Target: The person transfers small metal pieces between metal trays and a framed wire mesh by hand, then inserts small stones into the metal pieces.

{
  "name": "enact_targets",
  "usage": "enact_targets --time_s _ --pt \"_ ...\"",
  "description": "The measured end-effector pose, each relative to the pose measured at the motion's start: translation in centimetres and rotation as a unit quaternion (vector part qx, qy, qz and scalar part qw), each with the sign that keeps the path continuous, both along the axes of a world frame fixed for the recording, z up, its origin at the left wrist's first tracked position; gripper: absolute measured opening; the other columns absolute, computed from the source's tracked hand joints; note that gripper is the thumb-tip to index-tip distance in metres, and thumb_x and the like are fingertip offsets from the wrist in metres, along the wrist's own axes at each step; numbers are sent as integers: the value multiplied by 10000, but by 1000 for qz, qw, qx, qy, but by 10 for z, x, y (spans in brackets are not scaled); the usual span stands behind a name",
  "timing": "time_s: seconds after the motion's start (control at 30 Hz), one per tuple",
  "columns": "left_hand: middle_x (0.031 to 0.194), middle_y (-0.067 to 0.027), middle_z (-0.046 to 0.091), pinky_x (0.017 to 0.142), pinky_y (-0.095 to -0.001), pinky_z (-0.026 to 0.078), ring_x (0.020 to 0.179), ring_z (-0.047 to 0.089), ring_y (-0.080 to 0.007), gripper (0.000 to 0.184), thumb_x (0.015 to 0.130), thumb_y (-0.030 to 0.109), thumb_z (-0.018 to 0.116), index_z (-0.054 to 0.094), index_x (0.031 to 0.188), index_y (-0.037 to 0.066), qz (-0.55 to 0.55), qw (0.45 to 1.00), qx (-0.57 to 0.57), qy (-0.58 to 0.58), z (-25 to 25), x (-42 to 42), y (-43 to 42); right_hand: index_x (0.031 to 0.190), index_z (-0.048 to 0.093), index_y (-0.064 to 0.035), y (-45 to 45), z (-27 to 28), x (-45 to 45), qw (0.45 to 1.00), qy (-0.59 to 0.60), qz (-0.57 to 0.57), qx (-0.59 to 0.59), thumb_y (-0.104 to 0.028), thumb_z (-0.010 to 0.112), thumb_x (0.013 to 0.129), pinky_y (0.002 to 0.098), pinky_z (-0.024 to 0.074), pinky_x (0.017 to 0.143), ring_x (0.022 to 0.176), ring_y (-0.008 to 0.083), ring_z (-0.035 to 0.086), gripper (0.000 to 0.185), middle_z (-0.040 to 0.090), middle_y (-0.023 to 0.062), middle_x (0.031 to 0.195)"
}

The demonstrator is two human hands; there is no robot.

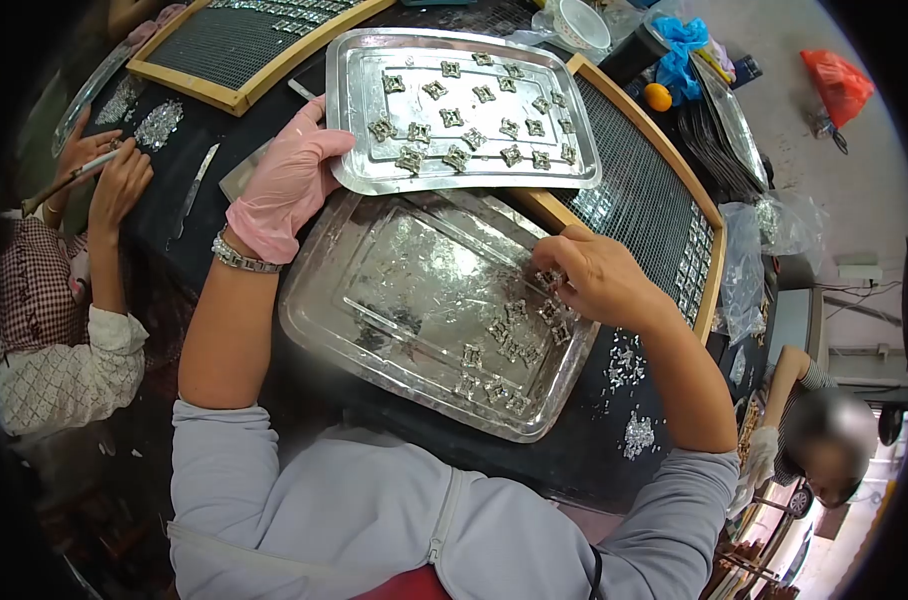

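Observation:
My left hand [292,180], in a pink glove, grips the left edge of a shiny metal tray [369,60]. Rows of small square metal pieces [452,117] are spread over that tray, which is held raised over a second one. The lower metal tray [404,260] is scuffed and wet-looking, with a loose cluster of similar pieces [499,330] toward its right side. My bare right hand [604,275] reaches over the lower tray's right rim, fingertips pinched at one of the small pieces, partly hidden by the fingers.
Wood-framed mesh screens [664,165] lie at right and upper left [239,95]. Small piles of clear bits [639,437] sit right of the lower tray. At left a co-worker's hands [119,180] hold a stick-like tool. Another person [814,440] is at far right. Stacked dark trays [719,140] stand upper right.

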State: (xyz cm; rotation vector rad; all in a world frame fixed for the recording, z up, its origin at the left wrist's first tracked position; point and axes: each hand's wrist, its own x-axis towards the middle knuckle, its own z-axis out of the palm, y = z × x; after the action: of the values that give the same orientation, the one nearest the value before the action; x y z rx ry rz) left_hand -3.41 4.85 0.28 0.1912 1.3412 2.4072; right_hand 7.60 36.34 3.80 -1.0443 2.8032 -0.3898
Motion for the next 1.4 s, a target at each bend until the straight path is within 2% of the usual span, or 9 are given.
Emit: enact_targets --time_s 0.27,0.3,0.4,0.6,0.7,0.8,0.9,1.23,1.4 --pt "1238 -162 519 973 -355 459 1108 561 -224 555 837 -70 489 309 1362 -56 -15 999 20 20 -10 -8 -2 997 521 -72 -5 7 1 998 -38 -35 21 -41 622 697 395 484 708 860 282 583 318 588 98 822" --pt "1194 -161 543 940 -351 483 1085 573 -219 484 849 -61 483 353 1315 -67 0 999 26 18 -6 -4 1 981 542 -84 -2 2 2 999 -35 -37 1 -73 675 649 387 484 670 803 291 584 358 578 91 836" --pt "1204 -158 536 948 -349 477 1083 573 -219 498 839 -75 464 351 1324 -59 -2 1000 10 3 -2 -2 2 979 540 -84 6 10 13 997 15 -66 -24 -66 678 644 382 486 668 796 284 582 363 575 86 854" --pt "1221 -135 530 958 -337 462 1083 568 -208 525 834 -78 460 335 1343 -48 -13 1000 -1 12 -5 -5 1 1016 484 -56 106 27 45 947 34 -291 -135 1 673 651 326 504 721 832 250 613 414 574 92 890" --pt "1190 -140 546 919 -331 491 1049 585 -208 518 827 -95 449 345 1333 -54 -8 1000 -6 16 -2 -4 2 1041 454 -54 162 12 64 938 43 -336 -72 -2 674 656 334 496 734 827 249 605 446 568 89 874" --pt "1194 -140 546 920 -331 492 1052 585 -208 524 826 -99 445 342 1337 -51 -8 1000 -6 13 -2 -3 2 1066 432 -58 177 2 76 932 31 -360 9 32 657 688 326 512 791 844 215 607 449 581 74 866" --pt "1261 -127 514 981 -336 447 1117 551 -201 543 851 -76 444 309 1375 -35 -34 999 -12 21 -9 -8 -4 1064 430 -57 182 -4 77 933 34 -358 11 17 662 693 327 511 798 831 220 614 444 591 73 862" --pt "1264 -130 509 980 -334 449 1121 547 -204 552 845 -79 439 300 1378 -39 -19 999 -24 16 -6 -6 -2 1023 464 -77 186 -7 81 919 42 -389 52 -33 696 687 332 507 786 865 219 648 411 642 46 858" --pt "1250 -143 514 965 -333 463 1100 561 -202 553 848 -70 439 290 1379 -40 -13 1000 -20 17 -3 -4 -1 1003 506 -78 178 -1 80 908 23 -415 57 -56 728 679 344 501 767 879 230 642 393 632 73 905"
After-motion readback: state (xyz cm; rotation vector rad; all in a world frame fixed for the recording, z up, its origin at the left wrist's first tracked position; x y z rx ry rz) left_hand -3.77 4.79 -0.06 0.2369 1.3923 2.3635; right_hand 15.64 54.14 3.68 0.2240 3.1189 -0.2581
